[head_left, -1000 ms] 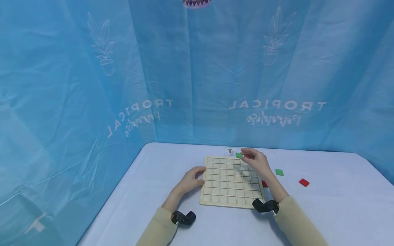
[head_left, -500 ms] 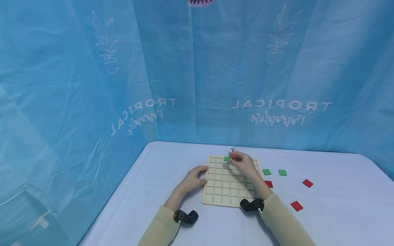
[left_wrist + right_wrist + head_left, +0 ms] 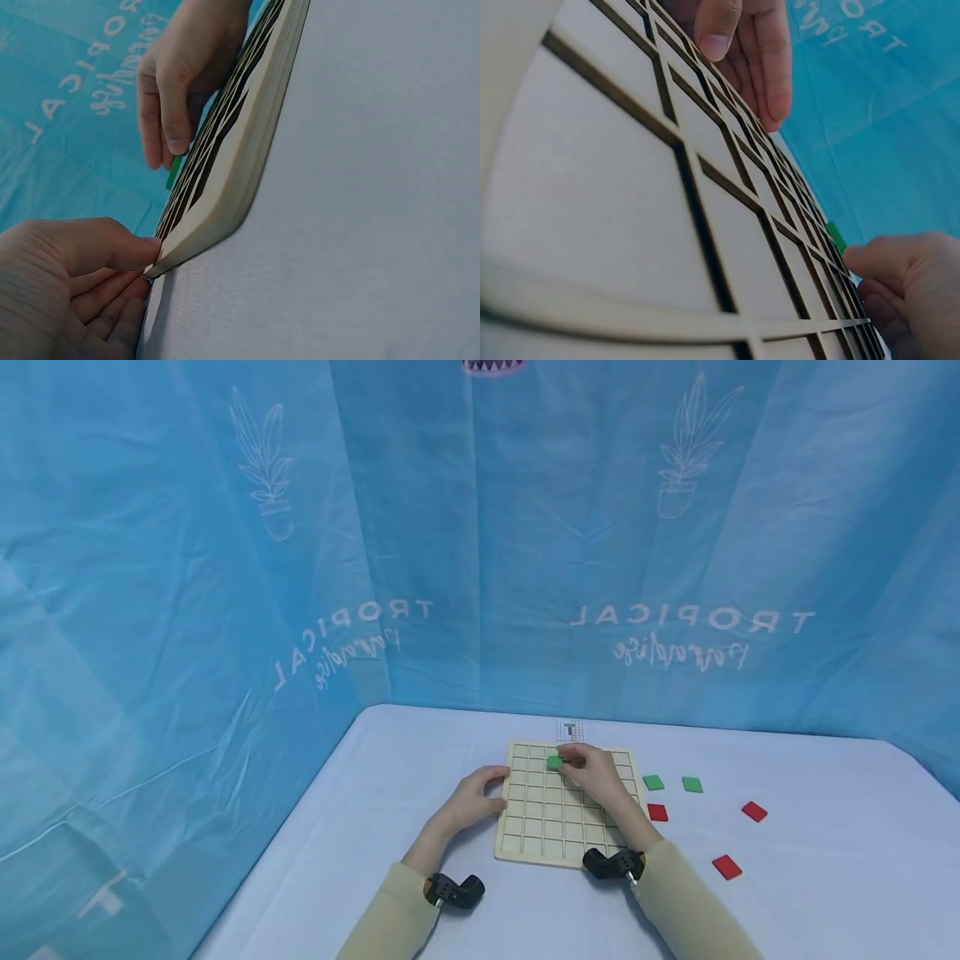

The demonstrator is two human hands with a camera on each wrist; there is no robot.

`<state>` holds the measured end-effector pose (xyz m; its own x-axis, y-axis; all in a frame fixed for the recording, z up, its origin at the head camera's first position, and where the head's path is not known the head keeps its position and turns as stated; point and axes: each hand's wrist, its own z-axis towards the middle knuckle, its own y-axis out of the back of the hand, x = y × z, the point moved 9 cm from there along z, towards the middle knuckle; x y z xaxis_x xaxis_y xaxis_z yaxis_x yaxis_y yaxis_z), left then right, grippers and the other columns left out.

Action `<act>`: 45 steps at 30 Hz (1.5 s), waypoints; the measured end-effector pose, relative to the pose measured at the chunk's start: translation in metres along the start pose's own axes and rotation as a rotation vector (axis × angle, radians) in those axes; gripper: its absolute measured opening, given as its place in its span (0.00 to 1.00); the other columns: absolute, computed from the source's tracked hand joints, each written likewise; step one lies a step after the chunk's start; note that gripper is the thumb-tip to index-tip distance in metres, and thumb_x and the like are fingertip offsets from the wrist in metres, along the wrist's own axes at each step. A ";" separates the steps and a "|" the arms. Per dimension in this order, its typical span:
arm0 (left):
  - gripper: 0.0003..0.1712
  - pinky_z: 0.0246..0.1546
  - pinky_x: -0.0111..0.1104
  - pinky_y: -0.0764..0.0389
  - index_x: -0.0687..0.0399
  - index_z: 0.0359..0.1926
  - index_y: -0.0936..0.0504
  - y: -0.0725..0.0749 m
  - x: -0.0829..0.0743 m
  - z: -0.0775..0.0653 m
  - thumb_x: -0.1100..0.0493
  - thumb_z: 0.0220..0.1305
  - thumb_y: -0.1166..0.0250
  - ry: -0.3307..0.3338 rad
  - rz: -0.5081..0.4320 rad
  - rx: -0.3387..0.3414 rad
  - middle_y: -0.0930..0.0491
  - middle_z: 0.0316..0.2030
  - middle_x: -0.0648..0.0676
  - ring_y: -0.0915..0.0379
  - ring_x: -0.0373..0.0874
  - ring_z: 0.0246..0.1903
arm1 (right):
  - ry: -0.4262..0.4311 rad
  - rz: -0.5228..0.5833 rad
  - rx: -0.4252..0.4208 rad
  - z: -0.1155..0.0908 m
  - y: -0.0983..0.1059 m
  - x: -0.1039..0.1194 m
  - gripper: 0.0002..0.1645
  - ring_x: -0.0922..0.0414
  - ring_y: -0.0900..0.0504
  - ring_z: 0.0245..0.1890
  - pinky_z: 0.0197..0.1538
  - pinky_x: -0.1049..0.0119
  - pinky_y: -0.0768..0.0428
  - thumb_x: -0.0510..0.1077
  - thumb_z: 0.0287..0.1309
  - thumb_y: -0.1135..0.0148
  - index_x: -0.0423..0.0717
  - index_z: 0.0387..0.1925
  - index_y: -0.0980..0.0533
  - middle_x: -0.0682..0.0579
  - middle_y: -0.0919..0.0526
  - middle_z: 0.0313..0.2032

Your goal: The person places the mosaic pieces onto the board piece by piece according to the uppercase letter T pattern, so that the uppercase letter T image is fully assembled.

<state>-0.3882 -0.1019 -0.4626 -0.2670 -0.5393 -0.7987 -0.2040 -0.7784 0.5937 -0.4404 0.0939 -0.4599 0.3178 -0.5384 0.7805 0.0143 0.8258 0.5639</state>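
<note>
A pale wooden grid board [image 3: 543, 831] lies on the white table, divided into square cells by thin strips. My left hand [image 3: 468, 797] holds its left edge; in the left wrist view the thumb [image 3: 124, 251] sits at the board's rim with the other fingers curled below. Over the upper middle of the grid my right hand [image 3: 597, 773] pinches a green square tile [image 3: 554, 762] between thumb and fingertips. The tile [image 3: 175, 172] shows edge-on in the left wrist view, tilted close over the cells. Part of the grid is hidden under the right hand and forearm.
Right of the board lie two green tiles [image 3: 653, 782] [image 3: 692, 785] and three red tiles [image 3: 657, 812] [image 3: 754, 812] [image 3: 727, 867]. Behind the board is a small printed grid card [image 3: 570, 730]. A blue curtain [image 3: 525, 568] hangs behind and left of the table.
My right hand has carried the green tile left from the board's far right edge, then slightly nearer over the grid. The left hand stays at the board's edge. The head view has shifted a little.
</note>
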 end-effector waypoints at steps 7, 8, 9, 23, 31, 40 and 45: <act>0.33 0.65 0.43 0.38 0.64 0.63 0.32 0.000 0.000 0.001 0.68 0.54 0.37 -0.006 0.006 -0.003 0.33 0.62 0.60 0.40 0.53 0.64 | 0.042 -0.039 -0.012 -0.001 0.000 0.004 0.19 0.52 0.19 0.43 0.48 0.57 0.20 0.36 0.54 0.34 0.41 0.49 0.21 0.49 0.17 0.42; 0.33 0.64 0.43 0.38 0.64 0.63 0.32 0.000 0.000 0.001 0.68 0.54 0.37 -0.008 0.005 -0.002 0.33 0.62 0.60 0.40 0.53 0.64 | 0.047 -0.041 -0.010 -0.001 0.000 0.004 0.18 0.52 0.19 0.43 0.48 0.56 0.20 0.36 0.54 0.34 0.41 0.49 0.21 0.48 0.17 0.42; 0.33 0.64 0.43 0.38 0.64 0.63 0.32 0.000 0.000 0.001 0.68 0.54 0.37 -0.010 0.005 -0.001 0.33 0.62 0.60 0.40 0.53 0.64 | 0.051 -0.041 -0.008 -0.001 0.000 0.004 0.18 0.51 0.20 0.43 0.48 0.56 0.20 0.36 0.54 0.34 0.41 0.49 0.21 0.48 0.17 0.43; 0.32 0.64 0.43 0.37 0.64 0.62 0.31 0.000 -0.001 0.000 0.69 0.54 0.37 -0.012 -0.006 -0.005 0.33 0.62 0.61 0.39 0.54 0.63 | 0.081 -0.061 -0.005 -0.005 -0.002 0.011 0.20 0.51 0.20 0.45 0.48 0.56 0.20 0.39 0.53 0.32 0.41 0.50 0.21 0.47 0.17 0.45; 0.32 0.64 0.44 0.37 0.64 0.62 0.31 -0.001 0.000 0.000 0.69 0.54 0.37 -0.002 0.002 -0.004 0.33 0.62 0.60 0.40 0.54 0.64 | 0.024 0.132 0.006 0.001 0.018 0.029 0.22 0.49 0.23 0.52 0.53 0.54 0.22 0.43 0.57 0.35 0.47 0.55 0.23 0.48 0.19 0.50; 0.32 0.64 0.44 0.38 0.64 0.63 0.31 -0.003 0.000 0.001 0.69 0.55 0.37 -0.007 0.011 0.003 0.33 0.62 0.61 0.40 0.54 0.63 | 0.014 0.174 -0.025 -0.007 0.076 0.027 0.29 0.47 0.26 0.56 0.56 0.55 0.25 0.49 0.59 0.36 0.42 0.59 0.28 0.44 0.23 0.55; 0.32 0.64 0.45 0.38 0.65 0.63 0.32 0.000 -0.001 0.001 0.69 0.55 0.38 -0.013 0.020 0.001 0.33 0.62 0.61 0.40 0.55 0.63 | -0.019 0.161 -0.095 -0.016 0.118 -0.006 0.33 0.45 0.28 0.57 0.55 0.53 0.24 0.53 0.58 0.37 0.42 0.61 0.29 0.42 0.24 0.56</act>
<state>-0.3885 -0.1012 -0.4619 -0.2829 -0.5508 -0.7852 -0.1992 -0.7671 0.6098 -0.4257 0.1972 -0.4028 0.3057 -0.4002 0.8639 0.0548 0.9133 0.4037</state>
